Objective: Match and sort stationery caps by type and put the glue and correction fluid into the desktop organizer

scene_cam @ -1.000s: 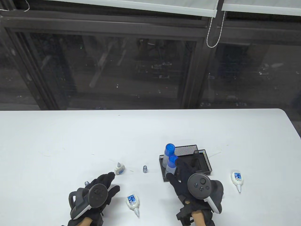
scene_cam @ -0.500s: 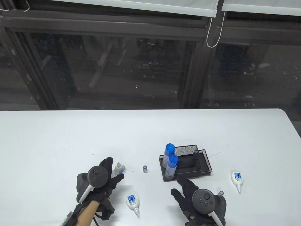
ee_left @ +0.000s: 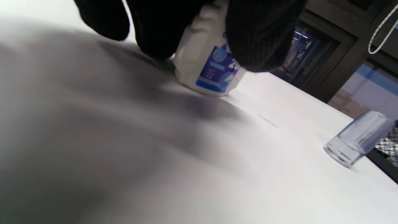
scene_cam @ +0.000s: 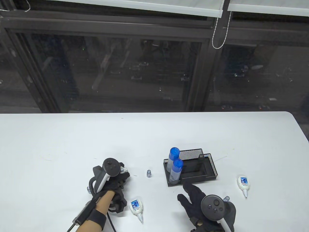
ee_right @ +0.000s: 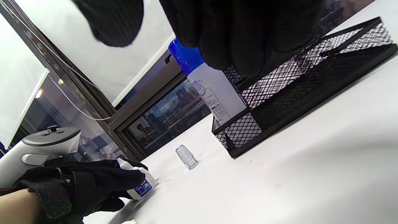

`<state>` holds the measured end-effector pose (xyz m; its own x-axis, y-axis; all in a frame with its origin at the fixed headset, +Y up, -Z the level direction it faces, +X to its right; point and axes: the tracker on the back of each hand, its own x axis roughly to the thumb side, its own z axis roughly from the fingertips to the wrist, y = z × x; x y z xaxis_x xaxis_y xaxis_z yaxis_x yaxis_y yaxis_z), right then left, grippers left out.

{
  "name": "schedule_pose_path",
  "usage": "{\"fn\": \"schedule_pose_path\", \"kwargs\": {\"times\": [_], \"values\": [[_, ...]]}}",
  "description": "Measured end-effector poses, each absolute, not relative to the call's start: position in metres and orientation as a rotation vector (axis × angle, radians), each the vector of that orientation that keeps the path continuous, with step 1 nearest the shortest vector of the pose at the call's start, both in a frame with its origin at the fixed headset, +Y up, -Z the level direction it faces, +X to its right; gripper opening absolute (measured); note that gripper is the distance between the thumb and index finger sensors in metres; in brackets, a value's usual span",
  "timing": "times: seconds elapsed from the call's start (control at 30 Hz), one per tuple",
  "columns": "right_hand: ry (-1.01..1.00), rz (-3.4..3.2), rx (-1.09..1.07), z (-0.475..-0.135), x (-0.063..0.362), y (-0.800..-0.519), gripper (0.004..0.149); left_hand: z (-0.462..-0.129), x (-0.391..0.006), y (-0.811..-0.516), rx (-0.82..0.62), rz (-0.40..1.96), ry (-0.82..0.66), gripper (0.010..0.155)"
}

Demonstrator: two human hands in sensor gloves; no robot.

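My left hand (scene_cam: 118, 179) grips a small white correction fluid bottle (scene_cam: 124, 170) that stands upright on the table; in the left wrist view my fingers (ee_left: 261, 37) wrap the bottle (ee_left: 208, 73) from above. My right hand (scene_cam: 191, 193) lies open and flat on the table just in front of the black mesh organizer (scene_cam: 210, 169), holding nothing. Two blue-capped glue sticks (scene_cam: 177, 166) stand in the organizer's left compartment. Two more correction fluid bottles lie uncapped: one (scene_cam: 136, 207) between my hands, one (scene_cam: 243, 183) right of the organizer. A clear cap (scene_cam: 149, 173) stands between the held bottle and the organizer.
Another clear cap (scene_cam: 88, 189) sits left of my left wrist, and a third (scene_cam: 226, 198) beside my right hand's tracker. The white table (scene_cam: 72, 140) stretches back to a dark window. The organizer's right compartments hold nothing that I can see.
My left hand moved forward and closed round the upright bottle. My right hand drew back from the organizer's glue sticks and came down on the table in front of it.
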<state>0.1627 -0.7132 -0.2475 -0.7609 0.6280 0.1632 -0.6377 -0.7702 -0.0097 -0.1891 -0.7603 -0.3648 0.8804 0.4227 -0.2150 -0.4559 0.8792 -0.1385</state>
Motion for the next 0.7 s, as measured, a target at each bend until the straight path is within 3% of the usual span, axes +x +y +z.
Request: {"fn": "schedule_pose_path", "kwargs": {"times": [0.1, 0.4, 0.57, 0.7], "values": [[-0.076, 2.435, 0.200, -0.248, 0.163, -0.714, 0.063, -0.361, -0.188, -0.749, -0.157, 0.490, 0.144, 0.059], [-0.044, 2.446, 0.225, -0.248, 0.160, -0.715, 0.063, -0.312, -0.176, -0.659, -0.004, 0.594, -0.181, 0.063], [-0.029, 2.450, 0.225, -0.248, 0.159, -0.717, 0.063, -0.284, -0.172, -0.658, -0.003, 0.667, -0.275, 0.065], [-0.023, 2.455, 0.221, -0.248, 0.159, -0.717, 0.063, -0.266, -0.160, -0.689, -0.032, 0.724, -0.341, 0.061]]}}
